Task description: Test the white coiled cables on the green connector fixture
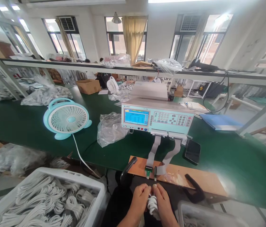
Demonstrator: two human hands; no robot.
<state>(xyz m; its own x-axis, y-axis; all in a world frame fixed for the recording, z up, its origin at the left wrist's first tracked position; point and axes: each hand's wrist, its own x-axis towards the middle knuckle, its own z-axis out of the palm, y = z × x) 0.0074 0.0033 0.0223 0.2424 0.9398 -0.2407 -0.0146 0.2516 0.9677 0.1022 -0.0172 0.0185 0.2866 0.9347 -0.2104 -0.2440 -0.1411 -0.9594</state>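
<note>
Both grips closed on one coiled white cable, low in the middle, just short of the brown board.

The left hand and right hand meet fingertip to fingertip, each grip pinched shut on the cable's upper end; the coil hangs between the palms, its long axis running back toward the person. Straight ahead, near but apart, two sockets sit on the board's near edge. The left hand is nearer the green one, the right hand nearer the dark one. Ribbon leads climb to the tester on the green table. A white bin of coils lies left.
</note>
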